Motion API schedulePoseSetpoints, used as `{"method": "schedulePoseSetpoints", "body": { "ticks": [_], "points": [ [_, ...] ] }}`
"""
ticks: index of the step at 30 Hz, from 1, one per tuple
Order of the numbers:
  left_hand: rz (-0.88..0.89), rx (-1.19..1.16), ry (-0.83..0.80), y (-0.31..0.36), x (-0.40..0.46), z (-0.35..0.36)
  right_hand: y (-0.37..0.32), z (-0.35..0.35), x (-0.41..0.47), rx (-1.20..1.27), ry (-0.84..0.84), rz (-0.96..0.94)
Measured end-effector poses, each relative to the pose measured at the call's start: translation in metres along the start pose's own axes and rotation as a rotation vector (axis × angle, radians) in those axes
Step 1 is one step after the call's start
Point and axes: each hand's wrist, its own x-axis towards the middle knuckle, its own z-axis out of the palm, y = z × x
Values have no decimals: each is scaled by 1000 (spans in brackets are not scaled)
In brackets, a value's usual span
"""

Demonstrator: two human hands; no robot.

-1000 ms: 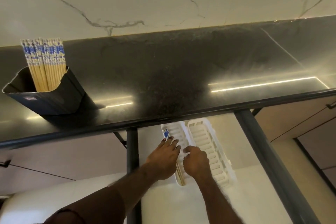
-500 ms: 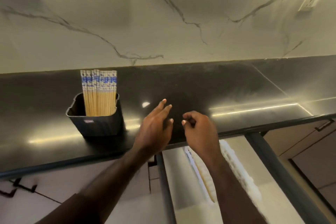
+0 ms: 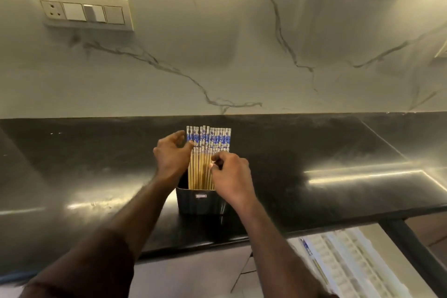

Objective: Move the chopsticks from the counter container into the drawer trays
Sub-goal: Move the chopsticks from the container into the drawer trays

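A dark container stands on the black counter, holding several bamboo chopsticks with blue-and-white tops, upright. My left hand is at the left side of the bundle, fingers spread, thumb touching the outer sticks. My right hand is in front of the bundle's right part, fingertips pinched on the shafts. At the lower right the open drawer shows white slotted trays, with a chopstick lying in the left tray.
A marble backsplash rises behind the counter, with a switch panel at the upper left. A dark drawer frame bar runs down the right side of the drawer. Bright light strips reflect off the counter.
Both hands rose from the drawer trays over the counter edge and reached the chopstick bundle in the container. The view swung left and up, bringing the container to the centre.
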Motion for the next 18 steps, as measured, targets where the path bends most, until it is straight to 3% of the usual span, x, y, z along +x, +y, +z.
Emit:
{"method": "schedulePoseSetpoints", "body": {
  "ticks": [5, 10, 18],
  "points": [
    [-231, -101, -92, -24, 35, 8, -4, 36, 28, 1, -93, 59],
    [-244, -210, -176, -41, 45, 15, -2, 57, 41, -23, -195, 114],
    [-229, -261, -197, -48, 51, 12, 3, 70, 44, -24, -179, 141]
  ]
}}
